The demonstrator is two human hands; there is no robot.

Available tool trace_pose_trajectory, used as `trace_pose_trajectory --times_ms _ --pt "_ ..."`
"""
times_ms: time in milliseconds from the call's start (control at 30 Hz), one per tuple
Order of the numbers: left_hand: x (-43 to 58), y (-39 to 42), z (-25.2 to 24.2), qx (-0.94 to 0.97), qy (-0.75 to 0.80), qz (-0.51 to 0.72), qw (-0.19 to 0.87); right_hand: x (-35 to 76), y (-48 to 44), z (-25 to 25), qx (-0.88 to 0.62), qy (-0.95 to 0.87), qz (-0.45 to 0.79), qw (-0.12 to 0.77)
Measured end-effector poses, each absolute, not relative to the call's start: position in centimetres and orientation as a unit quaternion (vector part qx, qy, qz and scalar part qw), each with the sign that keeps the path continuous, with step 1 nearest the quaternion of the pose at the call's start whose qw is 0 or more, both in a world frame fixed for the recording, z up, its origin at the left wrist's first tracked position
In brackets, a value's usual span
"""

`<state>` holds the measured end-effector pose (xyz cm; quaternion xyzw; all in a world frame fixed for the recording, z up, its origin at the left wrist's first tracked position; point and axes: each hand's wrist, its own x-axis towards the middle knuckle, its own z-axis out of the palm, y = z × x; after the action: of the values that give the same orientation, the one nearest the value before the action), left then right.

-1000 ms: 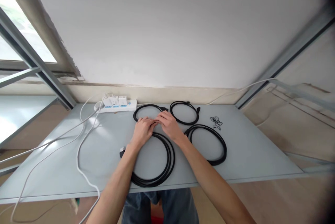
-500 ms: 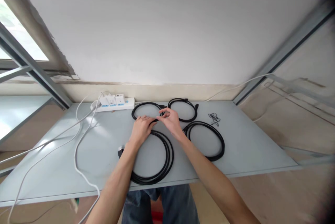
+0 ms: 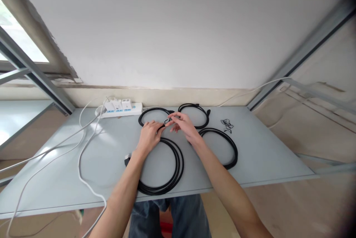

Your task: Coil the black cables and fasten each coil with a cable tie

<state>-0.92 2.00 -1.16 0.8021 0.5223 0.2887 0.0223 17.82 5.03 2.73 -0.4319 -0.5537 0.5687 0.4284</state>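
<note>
At the back left of the shelf, a coiled black cable (image 3: 148,109) lies in a ring. My left hand (image 3: 151,134) is closed on its near side, fingers over the strands. A thin black twist tie (image 3: 166,121) sticks up from the cable beside my left fingertips. The thumb and forefinger of my right hand (image 3: 184,124) pinch at this tie while the other fingers are loosely bent. Under my left forearm lies a larger black cable coil (image 3: 181,160) with a connector (image 3: 127,159) at its left.
Two more black coils, one at the back (image 3: 208,118) and one at the right (image 3: 236,149), lie near a tangle of thin black ties (image 3: 227,125). A white power strip (image 3: 136,109) with chargers stands against the wall. White cords (image 3: 80,164) cross the shelf's left side.
My right hand has shifted slightly right, its lower fingers more spread. The thin tie now shows between both hands. My left hand stays on the cable.
</note>
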Motion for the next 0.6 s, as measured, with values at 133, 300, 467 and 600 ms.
trace_pose_trajectory --times_ms 133,300,467,600 --pt "-0.9 2.1 -1.2 0.797 0.521 0.302 0.055 18.6 5.2 3.8 -0.338 -0.74 0.368 0.45" --pt "-1.0 2.4 -1.4 0.78 0.522 0.333 0.088 17.9 5.3 2.7 -0.255 -0.856 0.21 0.397" --pt "-1.1 2.5 -1.5 0.779 0.523 0.336 0.086 17.6 6.0 1.1 -0.243 -0.861 0.193 0.402" --pt "-1.1 2.3 -1.2 0.791 0.518 0.319 0.07 17.6 6.8 0.8 -0.246 -0.884 0.146 0.371"
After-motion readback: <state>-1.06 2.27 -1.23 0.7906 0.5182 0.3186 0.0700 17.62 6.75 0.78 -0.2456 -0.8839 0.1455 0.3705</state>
